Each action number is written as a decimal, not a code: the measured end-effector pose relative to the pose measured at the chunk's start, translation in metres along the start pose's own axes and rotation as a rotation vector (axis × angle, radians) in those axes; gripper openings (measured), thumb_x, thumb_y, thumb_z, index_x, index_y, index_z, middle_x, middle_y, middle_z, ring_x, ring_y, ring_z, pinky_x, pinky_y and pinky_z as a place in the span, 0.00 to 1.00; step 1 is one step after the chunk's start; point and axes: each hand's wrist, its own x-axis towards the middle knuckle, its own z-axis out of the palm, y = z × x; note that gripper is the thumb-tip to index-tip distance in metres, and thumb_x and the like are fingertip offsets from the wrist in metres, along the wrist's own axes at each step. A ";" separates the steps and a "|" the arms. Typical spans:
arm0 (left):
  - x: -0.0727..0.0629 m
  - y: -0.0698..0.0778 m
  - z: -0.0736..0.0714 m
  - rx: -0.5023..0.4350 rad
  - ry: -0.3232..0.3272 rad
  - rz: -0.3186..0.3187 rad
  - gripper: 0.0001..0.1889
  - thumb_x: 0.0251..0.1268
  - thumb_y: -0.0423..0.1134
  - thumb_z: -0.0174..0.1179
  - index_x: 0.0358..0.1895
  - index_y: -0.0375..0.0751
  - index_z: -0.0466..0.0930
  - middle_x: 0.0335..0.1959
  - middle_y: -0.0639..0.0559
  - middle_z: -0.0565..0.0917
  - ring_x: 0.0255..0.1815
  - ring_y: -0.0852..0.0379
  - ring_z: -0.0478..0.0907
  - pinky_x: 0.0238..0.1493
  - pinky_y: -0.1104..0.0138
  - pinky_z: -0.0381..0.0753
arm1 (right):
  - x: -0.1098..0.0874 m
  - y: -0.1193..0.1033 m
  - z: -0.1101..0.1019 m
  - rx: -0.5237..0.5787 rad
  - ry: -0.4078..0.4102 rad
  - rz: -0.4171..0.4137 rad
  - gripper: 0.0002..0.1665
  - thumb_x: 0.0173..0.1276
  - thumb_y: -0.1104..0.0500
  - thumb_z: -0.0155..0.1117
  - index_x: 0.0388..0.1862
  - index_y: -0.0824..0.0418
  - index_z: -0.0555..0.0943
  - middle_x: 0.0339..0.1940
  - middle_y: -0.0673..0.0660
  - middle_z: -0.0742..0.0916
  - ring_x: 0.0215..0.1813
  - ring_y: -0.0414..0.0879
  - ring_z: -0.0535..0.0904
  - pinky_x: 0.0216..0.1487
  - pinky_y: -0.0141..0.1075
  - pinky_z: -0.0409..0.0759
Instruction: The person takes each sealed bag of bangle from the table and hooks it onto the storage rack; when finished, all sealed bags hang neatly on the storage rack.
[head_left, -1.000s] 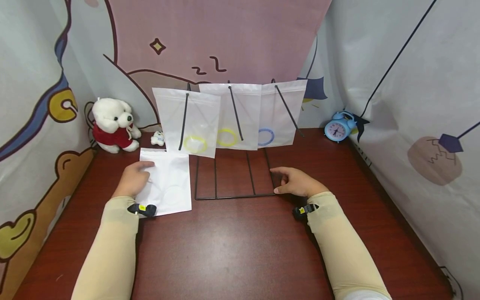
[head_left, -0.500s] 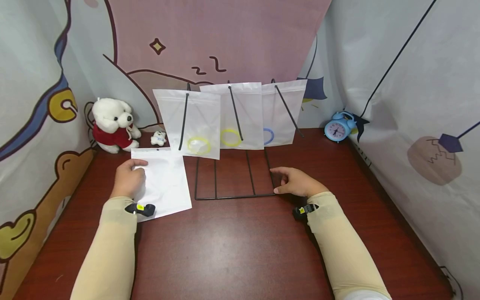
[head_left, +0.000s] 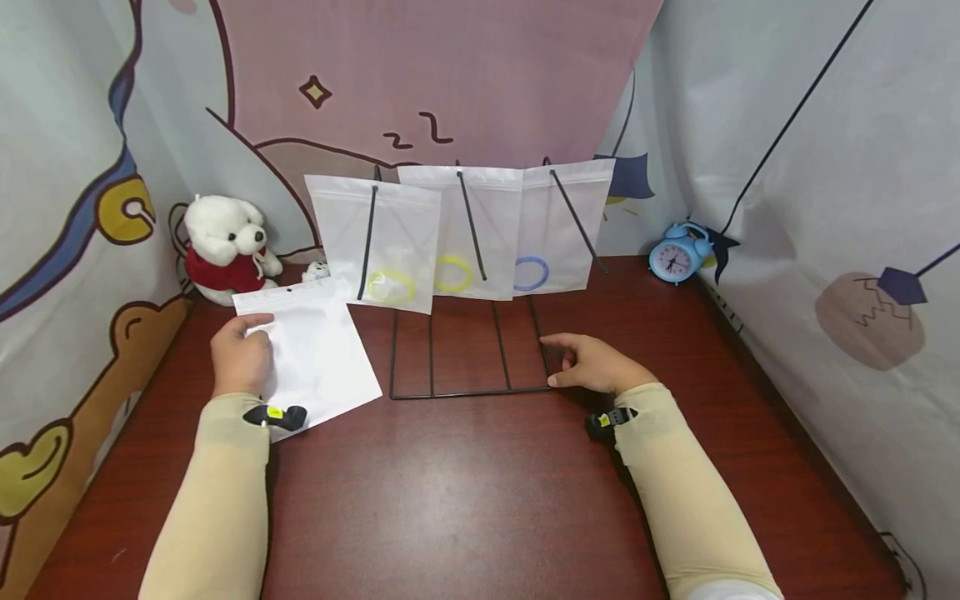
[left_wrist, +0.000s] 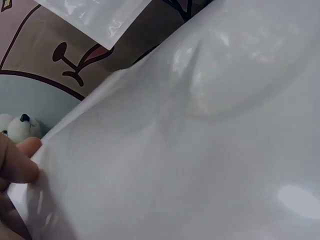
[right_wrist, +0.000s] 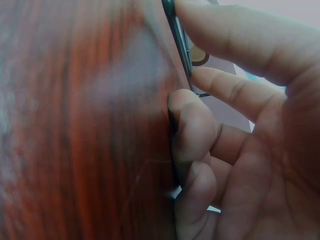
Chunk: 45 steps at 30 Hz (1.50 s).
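My left hand [head_left: 242,354] pinches the left edge of a white zip bag [head_left: 322,354], which tilts upward in front of the rack; a small dark hole shows in its top strip. In the left wrist view the bag's surface [left_wrist: 165,165] fills most of the frame, and a faint curved outline shows through it. My right hand [head_left: 592,364] touches the right side of a black wire rack's base [head_left: 472,395]; its index finger and thumb rest on the bar, the other fingers curled. Three white bags hang on the rack's prongs: left bag [head_left: 401,233], middle bag [head_left: 442,221], right bag [head_left: 573,217].
Yellow rings show in the left and middle hanging bags, a blue ring [head_left: 532,273] in the right one. A white plush dog [head_left: 225,233] in red sits at the back left, a small white figurine [head_left: 317,271] beside it. A blue alarm clock [head_left: 675,254] stands at the back right.
My left hand has moved left and slightly up, lifting and turning the bag with it. The hanging bags have swayed slightly. The right hand stays on the rack.
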 end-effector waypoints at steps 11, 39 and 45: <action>0.005 0.002 -0.002 -0.320 0.197 0.057 0.21 0.62 0.22 0.44 0.40 0.33 0.90 0.36 0.56 0.77 0.42 0.60 0.68 0.40 0.71 0.62 | 0.001 0.002 -0.001 -0.006 0.008 -0.020 0.45 0.65 0.56 0.79 0.80 0.52 0.71 0.33 0.55 0.82 0.36 0.49 0.76 0.37 0.40 0.76; 0.006 0.009 -0.004 -0.802 0.105 0.194 0.18 0.53 0.13 0.45 0.29 0.25 0.87 0.26 0.50 0.80 0.38 0.56 0.70 0.35 0.73 0.67 | 0.001 0.003 0.000 0.019 0.002 -0.012 0.46 0.65 0.57 0.79 0.80 0.53 0.71 0.31 0.54 0.82 0.36 0.48 0.76 0.38 0.40 0.75; 0.001 0.014 0.000 -0.813 0.032 0.245 0.17 0.55 0.12 0.45 0.31 0.23 0.86 0.29 0.48 0.79 0.40 0.55 0.70 0.38 0.72 0.69 | 0.001 0.003 0.000 0.021 -0.003 -0.012 0.46 0.65 0.56 0.79 0.80 0.53 0.70 0.31 0.54 0.81 0.36 0.48 0.76 0.38 0.40 0.75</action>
